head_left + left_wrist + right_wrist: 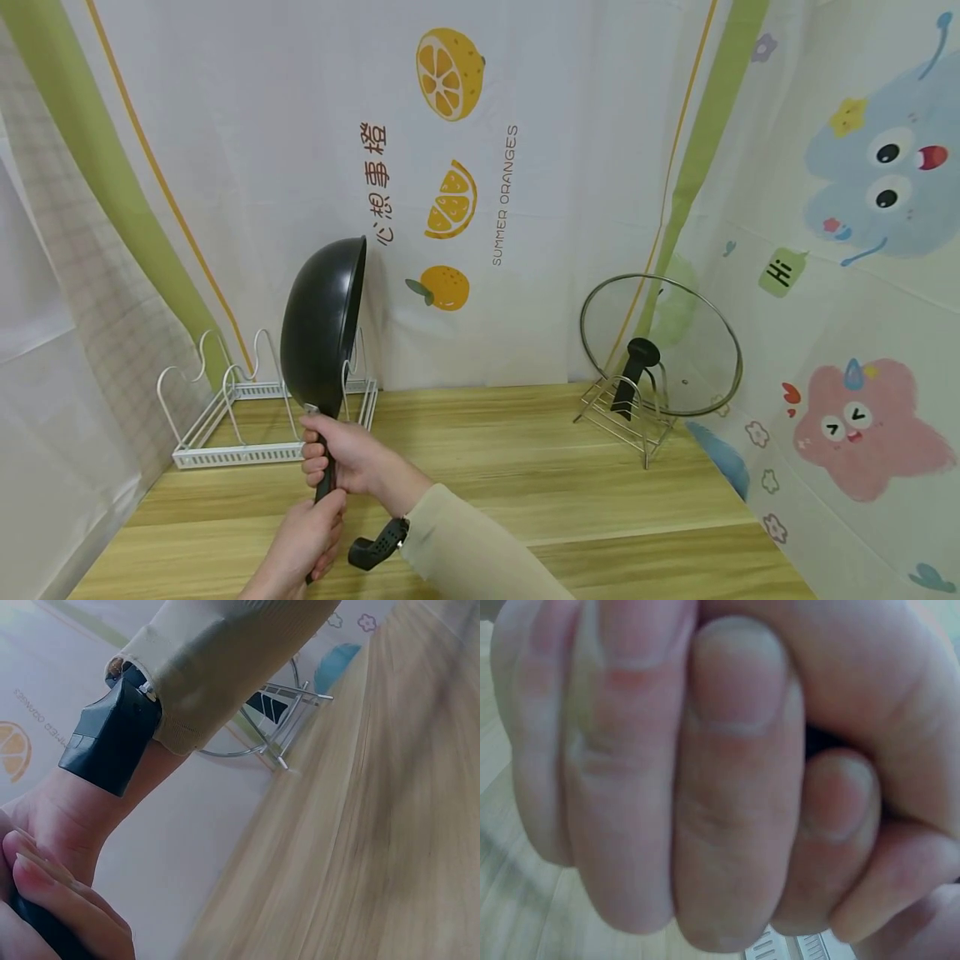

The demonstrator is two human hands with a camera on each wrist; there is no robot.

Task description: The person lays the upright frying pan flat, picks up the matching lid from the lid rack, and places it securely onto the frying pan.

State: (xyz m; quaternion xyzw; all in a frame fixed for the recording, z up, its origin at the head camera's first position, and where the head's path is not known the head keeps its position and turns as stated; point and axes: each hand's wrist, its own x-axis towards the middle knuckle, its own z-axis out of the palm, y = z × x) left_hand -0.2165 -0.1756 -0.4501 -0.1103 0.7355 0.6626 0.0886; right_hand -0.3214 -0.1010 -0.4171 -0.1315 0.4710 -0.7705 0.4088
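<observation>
A black wok stands on its side, its bowl turned to the right, at the right end of a white wire rack. Both hands grip its long black handle. My right hand holds the handle close to the bowl, and my left hand wraps round it lower down. In the left wrist view, curled fingers surround the dark handle. Curled fingers fill the right wrist view and hide most of the handle. Whether the wok's weight rests on the rack, I cannot tell.
At the right, a clear lid with a metal rim and black knob leans upright in a small wire stand. Wood-grain tabletop lies between the two racks. Printed cloths hang behind and at the sides.
</observation>
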